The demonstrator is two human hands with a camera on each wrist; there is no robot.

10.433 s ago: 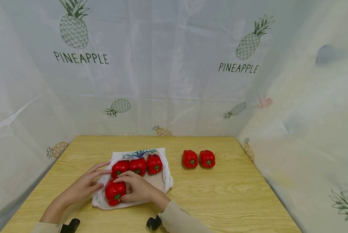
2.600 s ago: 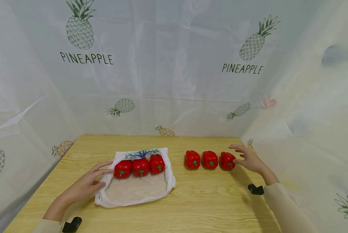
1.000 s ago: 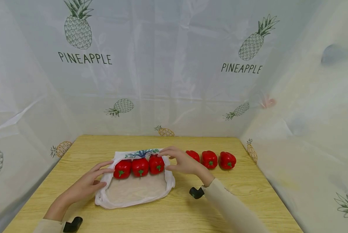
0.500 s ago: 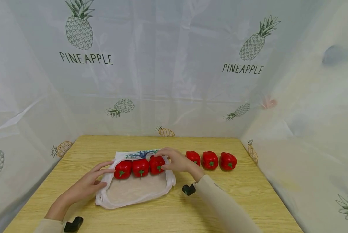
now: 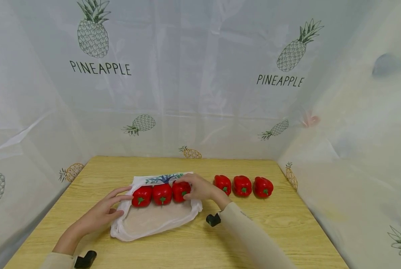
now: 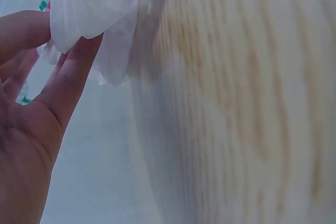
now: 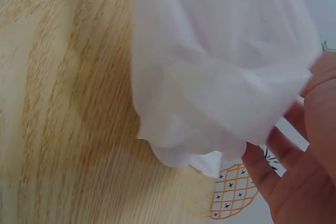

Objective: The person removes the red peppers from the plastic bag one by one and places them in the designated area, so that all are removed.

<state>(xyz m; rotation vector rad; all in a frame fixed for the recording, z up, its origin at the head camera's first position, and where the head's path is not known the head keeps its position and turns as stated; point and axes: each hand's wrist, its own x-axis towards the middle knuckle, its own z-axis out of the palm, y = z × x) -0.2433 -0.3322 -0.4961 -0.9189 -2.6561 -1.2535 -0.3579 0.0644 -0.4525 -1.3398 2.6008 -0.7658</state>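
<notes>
A white plastic bag (image 5: 120, 230) with a blue-green print lies opened on the table, three red bell peppers in a row along its back. My left hand (image 5: 98, 213) holds the bag's left rim; in the left wrist view its thumb and fingers are on either side of the white plastic (image 6: 100, 9). My right hand (image 5: 203, 189) reaches over the bag's right side and grips the right-hand bell pepper (image 5: 179, 191), thumb in front and fingers on top. Beside it sit the middle bell pepper (image 5: 161, 193) and the left bell pepper (image 5: 142, 197). In the right wrist view, the bag (image 7: 210, 93) hides that pepper.
Right of the bag, three more bell peppers stand in a row: a near one (image 5: 222, 184), a middle one (image 5: 242, 185) and a far-right one (image 5: 263, 187). The wooden table (image 5: 254, 231) ends against a pineapple-print curtain (image 5: 193, 93) behind and on both sides.
Earlier, my right hand took a pepper from the bag's front left and stood it at the row's right end. It has since come back left and closed round the bag's right pepper. Left hand stays.
</notes>
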